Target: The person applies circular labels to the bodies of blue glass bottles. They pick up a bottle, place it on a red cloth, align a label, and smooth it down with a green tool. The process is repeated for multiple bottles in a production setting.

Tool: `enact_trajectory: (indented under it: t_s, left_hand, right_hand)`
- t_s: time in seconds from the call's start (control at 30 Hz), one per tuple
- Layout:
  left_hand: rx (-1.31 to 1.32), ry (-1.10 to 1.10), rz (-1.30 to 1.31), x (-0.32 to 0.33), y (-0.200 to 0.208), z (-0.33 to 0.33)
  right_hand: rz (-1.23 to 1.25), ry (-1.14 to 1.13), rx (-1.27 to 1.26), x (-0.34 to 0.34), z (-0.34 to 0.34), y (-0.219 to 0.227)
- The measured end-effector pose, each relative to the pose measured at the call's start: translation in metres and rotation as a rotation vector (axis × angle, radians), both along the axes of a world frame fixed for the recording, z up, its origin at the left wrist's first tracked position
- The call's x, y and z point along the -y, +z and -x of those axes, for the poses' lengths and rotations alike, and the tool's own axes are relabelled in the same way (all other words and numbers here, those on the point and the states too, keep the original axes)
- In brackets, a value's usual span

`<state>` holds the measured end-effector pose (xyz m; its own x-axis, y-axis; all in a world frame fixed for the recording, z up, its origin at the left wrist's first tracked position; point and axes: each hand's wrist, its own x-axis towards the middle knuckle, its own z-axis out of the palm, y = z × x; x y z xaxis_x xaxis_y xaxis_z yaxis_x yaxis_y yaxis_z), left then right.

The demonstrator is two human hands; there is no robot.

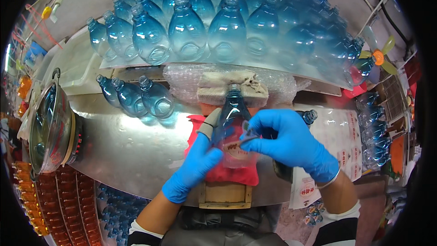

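A clear blue bottle leans on a red cloth, its neck resting against a cloth-covered pad. My left hand, in a blue glove with a pale cover on one finger, holds the bottle along its left side. In my blue-gloved right hand, thumb and forefinger pinch a small thin film piece over the bottle's front. Beneath the fingers an oval label shows on the bottle; the hand partly hides it. Another dark bottle lies partly behind my right hand.
Many blue bottles stand on a raised shelf at the back. Three more are on the metal table. Printed label sheets lie on the right. A small fan and a round pan-like device flank the table.
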<state>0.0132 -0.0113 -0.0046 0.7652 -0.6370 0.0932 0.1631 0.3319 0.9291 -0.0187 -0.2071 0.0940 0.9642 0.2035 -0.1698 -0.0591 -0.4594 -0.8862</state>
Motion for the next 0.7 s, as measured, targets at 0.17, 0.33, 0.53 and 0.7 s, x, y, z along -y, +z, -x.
enact_trajectory:
  t_s: [0.17, 0.33, 0.53, 0.7]
  left_hand:
    - [0.003, 0.005, -0.079, -0.001, 0.013, 0.006]
    - [0.002, -0.029, -0.115, -0.002, 0.013, 0.002]
    - [0.094, -0.063, -0.163, -0.009, 0.016, -0.007]
    - [-0.323, -0.038, -0.222, 0.002, 0.042, -0.028]
  right_hand:
    - [0.091, 0.046, 0.096, -0.008, -0.02, 0.001]
    - [0.15, -0.098, 0.055, -0.008, -0.021, -0.004]
    - [-0.181, -0.566, 0.135, -0.009, -0.004, -0.036]
    - [-0.268, -0.539, 0.014, -0.042, 0.047, -0.052]
